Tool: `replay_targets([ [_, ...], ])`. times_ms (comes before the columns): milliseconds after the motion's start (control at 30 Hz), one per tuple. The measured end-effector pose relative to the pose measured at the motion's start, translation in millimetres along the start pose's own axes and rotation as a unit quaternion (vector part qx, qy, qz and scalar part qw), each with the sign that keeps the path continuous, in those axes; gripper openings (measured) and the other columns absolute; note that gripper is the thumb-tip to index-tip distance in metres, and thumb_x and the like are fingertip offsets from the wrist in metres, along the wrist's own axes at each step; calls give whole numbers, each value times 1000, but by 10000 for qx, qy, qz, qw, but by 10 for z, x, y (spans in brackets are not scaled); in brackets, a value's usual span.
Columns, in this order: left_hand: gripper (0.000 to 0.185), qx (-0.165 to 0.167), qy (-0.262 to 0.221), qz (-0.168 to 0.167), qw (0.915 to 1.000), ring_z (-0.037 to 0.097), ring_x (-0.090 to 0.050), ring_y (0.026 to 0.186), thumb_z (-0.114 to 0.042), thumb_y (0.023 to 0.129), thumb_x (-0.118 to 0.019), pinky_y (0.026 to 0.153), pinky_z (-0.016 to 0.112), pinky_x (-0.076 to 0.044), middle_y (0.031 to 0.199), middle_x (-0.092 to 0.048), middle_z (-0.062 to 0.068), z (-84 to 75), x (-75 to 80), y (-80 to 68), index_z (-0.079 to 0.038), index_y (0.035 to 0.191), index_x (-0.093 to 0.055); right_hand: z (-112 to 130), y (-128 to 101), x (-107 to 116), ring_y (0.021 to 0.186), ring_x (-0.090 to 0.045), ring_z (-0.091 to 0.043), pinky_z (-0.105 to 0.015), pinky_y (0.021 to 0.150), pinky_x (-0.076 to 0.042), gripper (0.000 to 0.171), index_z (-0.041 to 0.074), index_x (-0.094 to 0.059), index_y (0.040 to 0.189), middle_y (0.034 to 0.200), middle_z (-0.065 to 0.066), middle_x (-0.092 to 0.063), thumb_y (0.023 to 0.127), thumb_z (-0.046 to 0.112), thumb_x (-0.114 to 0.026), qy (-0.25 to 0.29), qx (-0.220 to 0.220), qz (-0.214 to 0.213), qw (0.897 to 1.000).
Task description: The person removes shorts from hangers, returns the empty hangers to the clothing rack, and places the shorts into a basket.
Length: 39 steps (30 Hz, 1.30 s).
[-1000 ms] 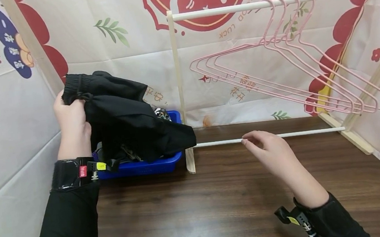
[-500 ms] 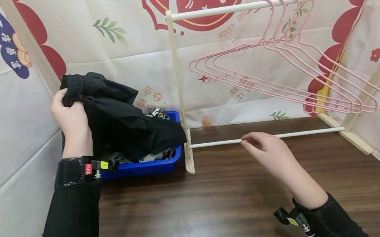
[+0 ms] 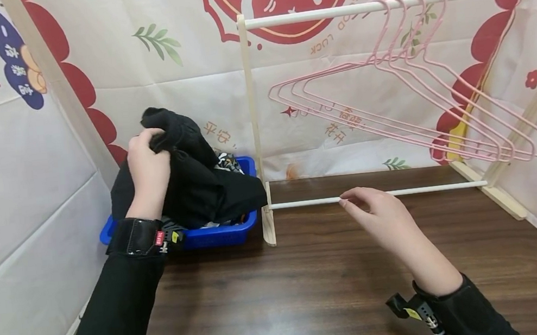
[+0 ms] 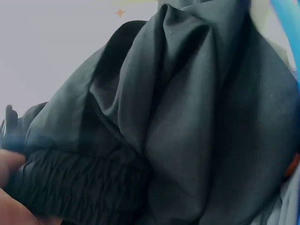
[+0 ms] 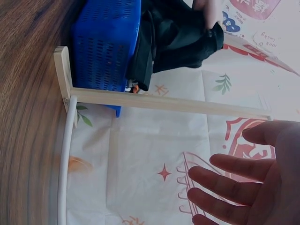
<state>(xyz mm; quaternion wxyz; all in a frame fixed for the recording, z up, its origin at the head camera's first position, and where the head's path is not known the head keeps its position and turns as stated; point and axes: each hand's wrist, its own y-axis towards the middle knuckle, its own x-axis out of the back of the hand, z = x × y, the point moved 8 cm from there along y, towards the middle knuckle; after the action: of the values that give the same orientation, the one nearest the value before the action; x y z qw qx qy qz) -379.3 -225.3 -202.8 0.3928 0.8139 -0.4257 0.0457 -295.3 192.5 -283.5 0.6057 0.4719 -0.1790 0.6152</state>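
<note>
My left hand [image 3: 148, 172] grips the gathered elastic waistband of black pants [image 3: 202, 193] at the left. In the left wrist view, thumb and finger pinch the ribbed band, and the folds of the pants [image 4: 183, 122] fill most of the picture. The pants drape over a blue basket [image 3: 217, 235] of clothes and hide most of its contents. My right hand [image 3: 384, 218] hovers near the rack's lower bar in the head view, holding nothing. Its fingers are spread and relaxed in the right wrist view.
A wooden rack post [image 3: 253, 120] stands right beside the basket. Several pink hangers [image 3: 376, 59] hang from the white top bar [image 3: 307, 17], above and behind my right hand. Printed cloth walls enclose the brown tabletop [image 3: 272, 298] at the back and sides.
My left hand first drew slightly left with the pants, then swung right over the basket, bunching the waistband and turning it. The basket's left end now shows. My right hand stays put.
</note>
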Motion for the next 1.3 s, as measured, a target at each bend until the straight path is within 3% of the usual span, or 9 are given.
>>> replay_targets([
  [133,38,-199,502,927,9942,33,-46,119,-2,92,-55,100,49,-37,125,-51,18,-46,-214,-39,-6,130,-57,3,3,-15,96,-62,-26,-49,82,-47,36,10,-69,113,106,-7,-69,101,38,-51,43,-1,25,10000],
  [233,51,-240,889,1647,9820,37,-44,122,-2,92,-54,100,53,-36,135,-42,21,-54,-362,-83,-9,141,-46,12,8,-23,97,-62,-26,-49,83,-47,37,10,-69,113,107,-8,-68,101,39,-51,72,7,40,10000],
  [400,61,-526,1408,2799,9482,45,-42,121,-5,90,-54,98,57,-36,138,-36,26,-44,-597,-181,-12,149,-37,26,16,-24,97,-62,-27,-49,83,-47,36,10,-68,113,107,-8,-68,101,38,-51,50,57,56,10000],
  [567,65,-702,1812,3608,9122,49,-39,124,-14,92,-54,98,59,-36,144,-31,27,36,-770,-290,-13,153,-30,42,25,-17,97,-62,-27,-49,83,-47,34,9,-69,112,107,-8,-69,101,37,-52,45,118,46,9999],
  [767,66,-758,2236,4227,8750,48,-39,126,-24,93,-55,100,60,-35,147,-27,28,141,-866,-412,-12,153,-30,47,33,-15,98,-62,-27,-50,84,-46,35,10,-69,112,107,-7,-69,101,38,-51,56,133,61,9999],
  [900,66,-771,2371,4546,8551,48,-35,131,-27,93,-56,103,61,-32,149,-24,28,208,-927,-476,-12,153,-31,34,43,-24,97,-62,-27,-49,84,-46,34,10,-69,112,106,-7,-69,101,38,-52,43,93,82,9999],
  [1067,66,-735,2470,4755,8411,51,-35,130,-29,93,-56,101,61,-33,149,-23,27,312,-1001,-526,-14,153,-32,5,72,-40,98,-62,-28,-50,85,-46,35,10,-69,111,106,-7,-69,101,38,-51,26,56,108,9999],
  [1300,67,-447,2501,4993,8283,51,-35,130,-32,95,-56,101,61,-33,152,-21,26,487,-1061,-569,-15,154,-29,-75,145,-104,100,-63,-28,-49,86,-46,39,11,-69,112,108,-8,-69,101,42,-48,-67,-11,261,9996],
])
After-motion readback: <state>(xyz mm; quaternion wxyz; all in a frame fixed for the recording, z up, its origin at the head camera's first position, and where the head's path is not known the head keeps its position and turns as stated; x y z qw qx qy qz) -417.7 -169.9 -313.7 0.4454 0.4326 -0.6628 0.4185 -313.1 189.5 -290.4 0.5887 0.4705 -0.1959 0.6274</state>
